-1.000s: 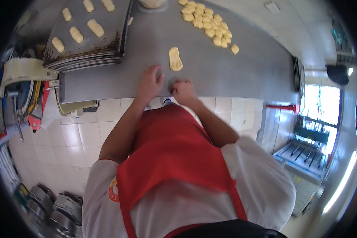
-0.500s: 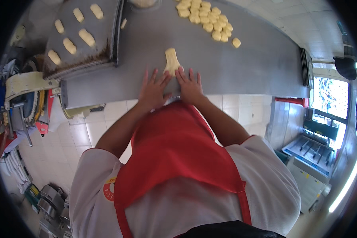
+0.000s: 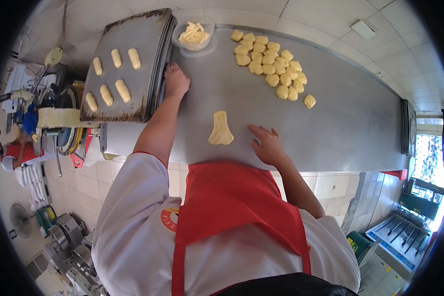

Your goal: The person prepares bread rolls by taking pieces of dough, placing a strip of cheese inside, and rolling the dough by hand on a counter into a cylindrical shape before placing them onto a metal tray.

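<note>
My left hand (image 3: 176, 80) reaches up beside the stack of dark-stained trays (image 3: 93, 84), its fingers curled at the right edge; what they grip, if anything, is hidden. Six short dough rolls (image 3: 123, 91) lie on the top tray. A flattened piece of dough (image 3: 221, 128) rests on the steel table (image 3: 340, 133), stretched lengthwise with a wider lower end. Just right of it, my right hand (image 3: 265, 144) hovers low or rests on the steel, fingers spread and holding nothing. Farther back lies a cluster of small dough pieces (image 3: 269, 61), one lying apart at its right.
A clear tub (image 3: 193, 37) of pale strips stands at the back, beside the trays. Machinery (image 3: 59, 118) crowds the left side, with another person (image 3: 19, 153) beyond it. Stacked trays (image 3: 407, 126) stand at the table's right end; a metal unit (image 3: 394, 237) is at lower right.
My left hand has moved forward from the dough to the tray edge and curled. My right hand has left the dough, shifting rightward. The view has tilted, bringing the whole tub into sight.
</note>
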The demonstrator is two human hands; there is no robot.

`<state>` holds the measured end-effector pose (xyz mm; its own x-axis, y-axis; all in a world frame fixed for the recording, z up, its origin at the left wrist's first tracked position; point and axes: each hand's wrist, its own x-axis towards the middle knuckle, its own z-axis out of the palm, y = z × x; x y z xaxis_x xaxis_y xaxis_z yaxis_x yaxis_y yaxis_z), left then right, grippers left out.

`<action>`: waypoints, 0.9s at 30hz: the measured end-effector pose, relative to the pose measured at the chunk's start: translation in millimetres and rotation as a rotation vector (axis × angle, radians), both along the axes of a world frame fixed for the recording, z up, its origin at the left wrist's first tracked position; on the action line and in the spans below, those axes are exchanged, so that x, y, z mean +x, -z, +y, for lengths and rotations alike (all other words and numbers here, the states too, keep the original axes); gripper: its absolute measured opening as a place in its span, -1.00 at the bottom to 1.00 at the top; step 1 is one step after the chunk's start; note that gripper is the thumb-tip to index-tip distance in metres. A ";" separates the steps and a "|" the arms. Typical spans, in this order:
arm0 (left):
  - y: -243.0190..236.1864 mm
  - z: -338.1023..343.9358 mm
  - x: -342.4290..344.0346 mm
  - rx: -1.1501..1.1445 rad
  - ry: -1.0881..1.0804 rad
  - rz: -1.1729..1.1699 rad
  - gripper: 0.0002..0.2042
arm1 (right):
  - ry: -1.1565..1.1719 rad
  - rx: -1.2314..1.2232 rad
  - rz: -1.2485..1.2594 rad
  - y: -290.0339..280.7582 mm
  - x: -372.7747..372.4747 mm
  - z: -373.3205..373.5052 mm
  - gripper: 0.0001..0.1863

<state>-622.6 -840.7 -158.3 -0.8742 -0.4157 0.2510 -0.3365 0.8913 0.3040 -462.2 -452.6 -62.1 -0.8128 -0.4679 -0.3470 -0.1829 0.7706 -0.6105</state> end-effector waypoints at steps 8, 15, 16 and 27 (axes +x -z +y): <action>-76.1 75.0 -69.8 0.140 0.354 0.422 -0.75 | 0.494 -0.220 0.111 40.4 -17.2 107.5 -0.64; -95.4 19.8 -184.1 0.119 0.242 -0.387 -0.71 | 0.478 -0.386 0.132 34.2 -77.0 99.8 -0.68; -94.4 18.3 -191.4 0.126 0.237 -0.467 -0.69 | 0.485 -0.409 0.132 32.5 -83.8 97.8 -0.68; -83.4 10.4 -187.8 0.391 0.165 -0.455 -0.57 | 0.462 -0.491 0.157 19.3 -95.4 102.6 -0.70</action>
